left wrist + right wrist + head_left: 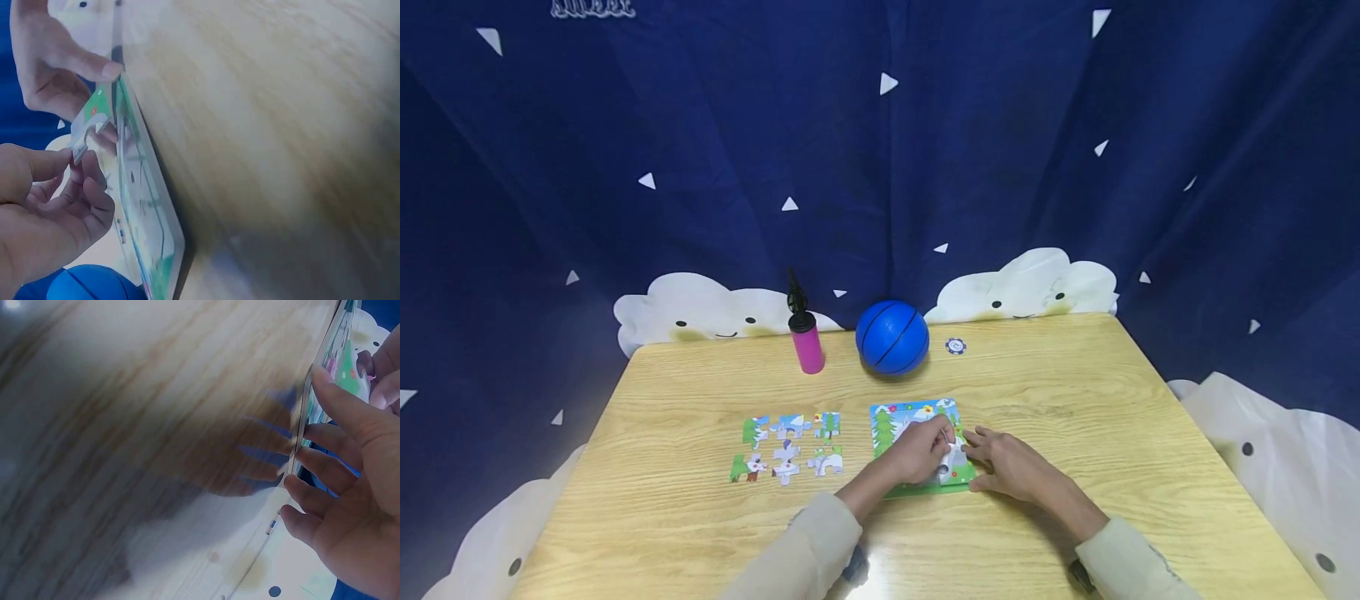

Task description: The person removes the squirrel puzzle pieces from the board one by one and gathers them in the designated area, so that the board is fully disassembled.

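A colourful puzzle board [895,429] lies flat on the wooden table [1075,400] in front of me. My left hand [946,446] is over the board's near right part and pinches a pale puzzle piece [84,132] between thumb and fingers just above the board [147,206]. The piece [953,458] shows white and grey in the head view. My right hand [992,458] lies beside the board, its straight fingertips [299,455] pressed against the board's [334,359] right edge. Several loose puzzle pieces [786,450] lie in rows left of the board.
A blue ball [892,337] and a pink pump [807,343] stand behind the board, with a small round token [955,346] to the ball's right. A dark blue curtain [880,150] hangs behind the table.
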A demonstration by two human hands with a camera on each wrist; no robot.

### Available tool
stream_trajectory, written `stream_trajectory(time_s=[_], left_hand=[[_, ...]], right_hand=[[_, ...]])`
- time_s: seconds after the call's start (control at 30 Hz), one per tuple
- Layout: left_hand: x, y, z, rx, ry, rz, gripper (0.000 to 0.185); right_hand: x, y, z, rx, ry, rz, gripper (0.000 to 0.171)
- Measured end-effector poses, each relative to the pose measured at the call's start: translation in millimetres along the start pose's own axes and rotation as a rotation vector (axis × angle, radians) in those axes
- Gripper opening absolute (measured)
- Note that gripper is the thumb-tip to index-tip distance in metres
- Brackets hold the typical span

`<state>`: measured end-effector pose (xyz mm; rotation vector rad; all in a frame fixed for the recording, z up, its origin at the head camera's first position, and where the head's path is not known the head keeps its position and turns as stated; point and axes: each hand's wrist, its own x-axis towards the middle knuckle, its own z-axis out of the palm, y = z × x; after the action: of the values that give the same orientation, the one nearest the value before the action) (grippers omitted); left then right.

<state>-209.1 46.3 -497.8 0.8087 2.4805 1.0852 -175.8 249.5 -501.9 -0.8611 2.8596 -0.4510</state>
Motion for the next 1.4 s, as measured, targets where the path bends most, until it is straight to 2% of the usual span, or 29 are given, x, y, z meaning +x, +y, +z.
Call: stream_trajectory(time_s=[0.2, 0.37, 0.6, 0.83, 1.07, 1.4], left_hand=[[-10.1, -8.8, -14.3, -0.055, -0.003, -0.019, 0.006], [-24.1, -25.8, -29.5, -0.036, 0.005, -0.008, 0.005], [-52.3, -54.9, -57.5, -0.047, -0.018, -0.015, 0.006], [-81.5, -72.5, -81.7, -0.041, -0.035, -0.047, 0.005], [-100.7, -84.5, -89.9, -0.024, -0.065, -0.098, 0.006], [-115.7, -92.5, -93.2, 0.003, -0.071, -0.110, 0.006]], right_hand=[[0, -2, 1, 0.009, -0.003, 0.016, 0.057], [0, -3, 1, 0.017, -0.008, 0.029, 0.057], [1, -5, -1, 0.036, -0.025, 0.048, 0.058], [1, -5, -1, 0.023, -0.031, 0.047, 0.058], [1, -5, -1, 0.028, -0.033, 0.055, 0.058], [1, -7, -1, 0.020, -0.028, 0.050, 0.058]])
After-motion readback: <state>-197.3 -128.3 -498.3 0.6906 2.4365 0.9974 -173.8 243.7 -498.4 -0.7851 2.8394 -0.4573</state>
